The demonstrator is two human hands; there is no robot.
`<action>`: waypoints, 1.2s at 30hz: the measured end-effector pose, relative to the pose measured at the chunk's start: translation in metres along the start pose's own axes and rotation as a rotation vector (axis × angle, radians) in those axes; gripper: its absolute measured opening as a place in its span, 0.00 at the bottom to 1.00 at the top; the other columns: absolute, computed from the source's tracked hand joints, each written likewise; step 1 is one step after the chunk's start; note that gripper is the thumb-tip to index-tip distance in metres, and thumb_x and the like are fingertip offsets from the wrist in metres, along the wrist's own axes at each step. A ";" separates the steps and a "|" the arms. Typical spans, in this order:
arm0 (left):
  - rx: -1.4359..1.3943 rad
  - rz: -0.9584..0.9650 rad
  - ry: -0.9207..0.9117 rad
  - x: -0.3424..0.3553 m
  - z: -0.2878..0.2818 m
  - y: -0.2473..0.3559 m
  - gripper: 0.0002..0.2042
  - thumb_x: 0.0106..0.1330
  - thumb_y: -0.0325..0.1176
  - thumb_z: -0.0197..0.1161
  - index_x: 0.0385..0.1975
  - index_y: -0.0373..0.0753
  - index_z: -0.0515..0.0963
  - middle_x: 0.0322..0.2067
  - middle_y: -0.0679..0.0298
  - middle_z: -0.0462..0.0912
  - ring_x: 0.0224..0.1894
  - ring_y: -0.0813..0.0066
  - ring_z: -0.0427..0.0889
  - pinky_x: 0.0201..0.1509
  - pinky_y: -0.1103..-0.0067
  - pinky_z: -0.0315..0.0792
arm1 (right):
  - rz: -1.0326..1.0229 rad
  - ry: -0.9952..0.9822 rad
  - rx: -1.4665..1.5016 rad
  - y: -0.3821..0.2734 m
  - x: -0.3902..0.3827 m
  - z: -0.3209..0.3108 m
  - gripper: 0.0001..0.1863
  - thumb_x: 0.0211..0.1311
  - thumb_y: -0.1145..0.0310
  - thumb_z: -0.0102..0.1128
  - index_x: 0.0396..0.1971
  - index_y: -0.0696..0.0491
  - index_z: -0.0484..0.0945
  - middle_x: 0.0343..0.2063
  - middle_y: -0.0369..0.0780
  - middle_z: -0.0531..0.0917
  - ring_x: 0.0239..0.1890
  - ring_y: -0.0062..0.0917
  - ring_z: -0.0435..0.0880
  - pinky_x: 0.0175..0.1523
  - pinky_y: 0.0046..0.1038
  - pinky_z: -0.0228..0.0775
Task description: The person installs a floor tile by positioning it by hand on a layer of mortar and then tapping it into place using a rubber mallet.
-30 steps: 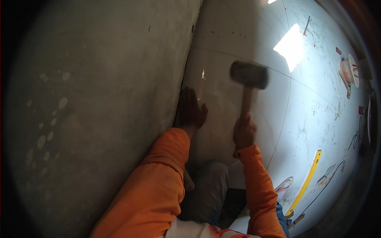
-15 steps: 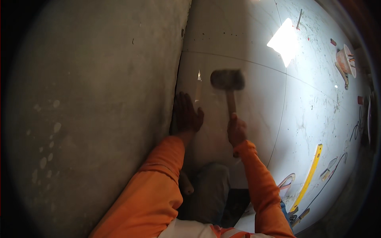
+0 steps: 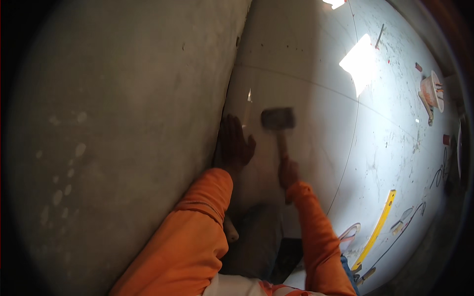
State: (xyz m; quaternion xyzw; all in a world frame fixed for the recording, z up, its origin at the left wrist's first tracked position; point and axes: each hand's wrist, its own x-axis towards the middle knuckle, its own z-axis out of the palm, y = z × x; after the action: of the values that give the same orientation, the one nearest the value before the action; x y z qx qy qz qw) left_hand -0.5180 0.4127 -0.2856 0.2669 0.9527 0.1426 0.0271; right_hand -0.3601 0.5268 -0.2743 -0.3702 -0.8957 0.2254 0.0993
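Mallet (image 3: 279,121) juts forward from the right hand (image 3: 289,172).

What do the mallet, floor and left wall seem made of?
Mallet: handle probably wood, pale brown; head dark, blurred, perhaps rubber. Floor: likely glazed ceramic or stone tile, glossy, with reflected light and thin joints. Wall: apparently cement plaster, matt grey with pale blotches.

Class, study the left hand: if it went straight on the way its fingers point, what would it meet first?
Probably the grey wall, whose lower edge slants across the line of the left hand, though depth there is unclear.
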 end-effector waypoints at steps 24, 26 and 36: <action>-0.017 0.003 0.018 -0.003 -0.007 -0.004 0.37 0.58 0.44 0.53 0.63 0.27 0.53 0.66 0.42 0.50 0.69 0.45 0.48 0.71 0.57 0.43 | -0.032 0.050 -0.143 0.035 -0.040 -0.024 0.23 0.68 0.50 0.43 0.26 0.55 0.70 0.15 0.41 0.71 0.21 0.34 0.74 0.26 0.33 0.64; 0.029 0.001 0.074 -0.002 -0.004 -0.017 0.37 0.58 0.44 0.54 0.63 0.27 0.52 0.66 0.42 0.50 0.69 0.45 0.48 0.71 0.57 0.43 | 0.329 -0.458 0.418 0.001 -0.028 -0.063 0.17 0.66 0.55 0.47 0.25 0.54 0.71 0.17 0.42 0.73 0.23 0.36 0.75 0.28 0.35 0.66; 0.028 -0.009 0.046 0.015 -0.012 -0.006 0.37 0.59 0.45 0.52 0.64 0.27 0.50 0.66 0.42 0.48 0.69 0.45 0.47 0.71 0.57 0.43 | 0.078 -0.304 0.153 0.026 -0.057 -0.035 0.22 0.65 0.50 0.44 0.20 0.53 0.70 0.15 0.43 0.72 0.18 0.34 0.74 0.24 0.37 0.68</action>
State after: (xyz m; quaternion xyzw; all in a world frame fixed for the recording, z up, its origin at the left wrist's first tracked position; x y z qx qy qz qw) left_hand -0.5356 0.4126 -0.2749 0.2599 0.9561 0.1354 0.0020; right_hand -0.2919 0.5141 -0.2569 -0.3578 -0.8657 0.3497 -0.0181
